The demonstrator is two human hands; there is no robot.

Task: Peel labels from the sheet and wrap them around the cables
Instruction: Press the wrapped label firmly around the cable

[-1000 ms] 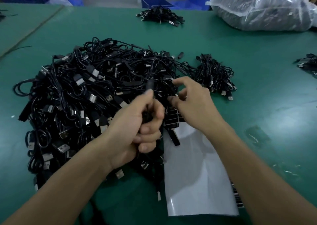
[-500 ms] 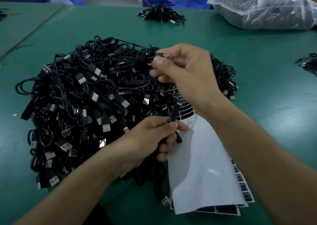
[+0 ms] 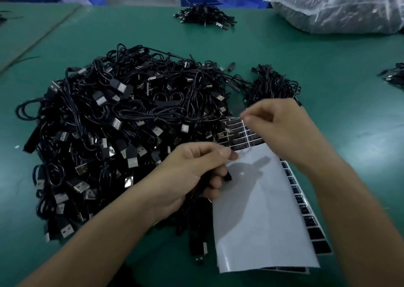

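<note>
Right hand is pinching a label on the label sheet; left hand is gripping a cable beside it (wrap-ready).

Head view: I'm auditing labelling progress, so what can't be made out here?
All in the head view.
Print on the label sheet: too small and blurred.
Whether the right hand pinches a label: motion blur there.
The cable in the left hand: mostly hidden inside the grip; labelled or not, unclear.
The plastic bag: contents clouded by plastic, cut by top edge.
</note>
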